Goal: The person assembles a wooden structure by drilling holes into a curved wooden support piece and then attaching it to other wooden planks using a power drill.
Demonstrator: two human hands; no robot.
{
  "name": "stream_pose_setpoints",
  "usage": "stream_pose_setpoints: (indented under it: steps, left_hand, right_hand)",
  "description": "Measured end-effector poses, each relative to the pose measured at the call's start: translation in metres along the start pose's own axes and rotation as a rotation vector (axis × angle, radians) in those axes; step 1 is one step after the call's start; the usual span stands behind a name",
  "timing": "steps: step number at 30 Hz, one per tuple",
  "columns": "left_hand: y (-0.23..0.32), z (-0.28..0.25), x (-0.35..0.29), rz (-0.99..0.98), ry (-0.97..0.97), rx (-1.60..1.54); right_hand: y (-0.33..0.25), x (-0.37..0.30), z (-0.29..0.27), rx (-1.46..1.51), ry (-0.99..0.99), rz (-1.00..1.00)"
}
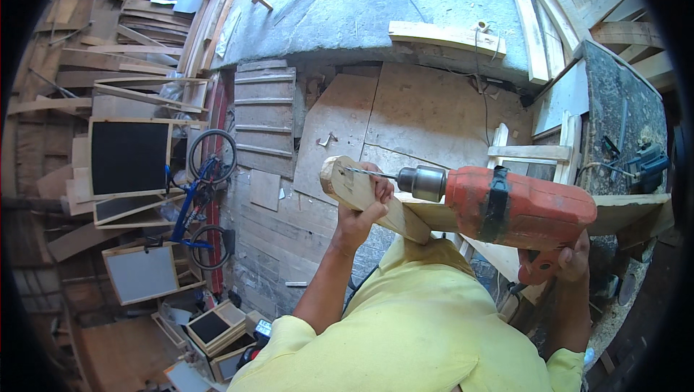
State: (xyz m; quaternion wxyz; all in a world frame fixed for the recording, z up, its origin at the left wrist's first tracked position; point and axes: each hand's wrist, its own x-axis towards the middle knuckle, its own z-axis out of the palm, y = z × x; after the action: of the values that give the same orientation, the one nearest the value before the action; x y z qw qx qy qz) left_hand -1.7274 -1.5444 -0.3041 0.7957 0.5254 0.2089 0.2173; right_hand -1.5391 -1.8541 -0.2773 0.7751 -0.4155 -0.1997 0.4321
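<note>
Above worn floor panels [434, 113], a person in a yellow shirt [412, 320] stands beside a long plank [625, 212]. A red drill [538, 207] lies across the front of the body, pointing left. Ahead of it, a wooden piece [349, 187] slants with its rounded end up and away from the shirt; whether its lower end is braced, I cannot tell. The right hand [571, 260] wraps the drill's handle, the trigger finger hidden. The left hand [361, 216] pinches the wooden piece between thumb and curled fingers. Past the grey chuck [421, 183], the slim bit [384, 174] reaches the rounded end, though its depth in the wood is unclear.

Held only by hand, as it appears, the piece could twist if the bit grabs. A glancing angle could make the tip skid, and the left fingers, just beside the bit, could be cut. Leaning the heavy drill sideways might snap it.
</note>
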Motion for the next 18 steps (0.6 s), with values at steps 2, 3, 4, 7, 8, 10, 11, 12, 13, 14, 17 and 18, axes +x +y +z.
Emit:
stream_pose_setpoints:
  steps: [2, 3, 4, 7, 8, 10, 11, 12, 13, 14, 17, 18]
  left_hand:
    - [-0.001, -0.005, 0.001, 0.002, 0.002, -0.016]
    - [-0.002, -0.007, 0.001, -0.001, -0.013, -0.037]
    - [-0.002, -0.009, 0.002, 0.001, -0.008, -0.041]
    - [0.000, -0.010, 0.005, -0.003, -0.041, -0.008]
    - [0.001, -0.009, 0.005, -0.001, -0.039, -0.004]
    - [0.003, -0.008, 0.007, 0.001, -0.040, -0.004]
    - [0.005, -0.007, 0.008, 0.010, -0.046, 0.019]
    - [0.007, -0.007, 0.008, 0.020, -0.050, 0.042]
    - [0.009, -0.005, 0.008, 0.022, -0.048, 0.040]
    - [0.011, -0.003, 0.008, 0.011, -0.022, 0.074]
    - [0.015, -0.002, 0.008, 0.016, -0.004, 0.142]
    - [0.016, -0.003, 0.007, 0.026, -0.019, 0.180]
  right_hand:
    - [-0.002, 0.008, -0.001, 0.001, -0.020, 0.008]
    - [-0.003, 0.008, -0.002, 0.001, -0.031, 0.013]
    - [-0.004, 0.008, -0.003, 0.001, -0.042, 0.018]
    - [-0.008, 0.005, -0.006, -0.065, -0.013, 0.008]
    - [-0.008, 0.005, -0.005, -0.086, -0.004, 0.004]
    - [-0.007, 0.007, 0.000, -0.024, 0.048, 0.002]
    - [-0.010, 0.010, 0.002, -0.027, 0.047, 0.002]
    - [-0.013, 0.015, 0.003, -0.033, 0.028, 0.025]
    - [-0.017, 0.018, 0.005, -0.039, 0.009, 0.049]
    - [-0.018, 0.020, 0.008, -0.041, 0.006, 0.050]
    - [-0.028, 0.030, 0.014, -0.098, 0.008, 0.037]
    - [-0.034, 0.034, 0.018, -0.152, 0.016, 0.100]
